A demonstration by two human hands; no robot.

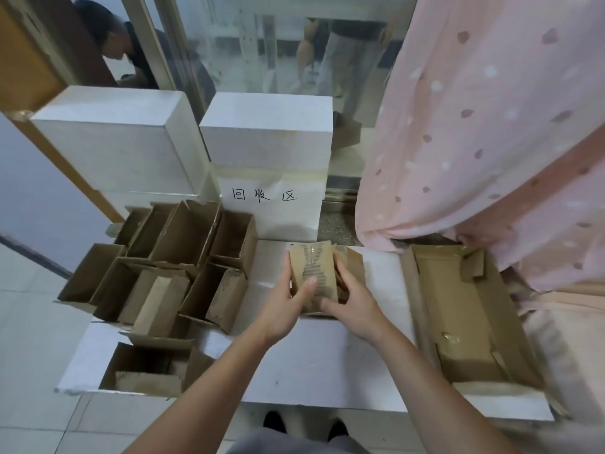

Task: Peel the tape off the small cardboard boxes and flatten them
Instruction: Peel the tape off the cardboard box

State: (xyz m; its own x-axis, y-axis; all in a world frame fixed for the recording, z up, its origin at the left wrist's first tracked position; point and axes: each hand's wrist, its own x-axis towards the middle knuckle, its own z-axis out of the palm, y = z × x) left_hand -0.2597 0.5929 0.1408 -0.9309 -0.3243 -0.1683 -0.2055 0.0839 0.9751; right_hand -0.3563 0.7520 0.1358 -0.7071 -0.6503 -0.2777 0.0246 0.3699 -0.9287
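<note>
Your right palm and most of its fingers were hidden behind the small brown cardboard box (312, 273) with a strip of clear tape (311, 268) down its upper face, and the box's far flaps were hard to make out. To the left a cluster of open brown cardboard boxes (170, 267) crowded the white worktop (320, 362); to the right lay a large shallow brown cardboard tray (471, 319), partly under a pink dotted curtain (484, 132). Behind stood two white boxes (265, 129). Your left hand (284, 309) gripped the box's left side, thumb pressed on the tape. Your right hand (355, 309) held its right side, fingers curled round the edge. The box sat mid-worktop, between both hands.
</note>
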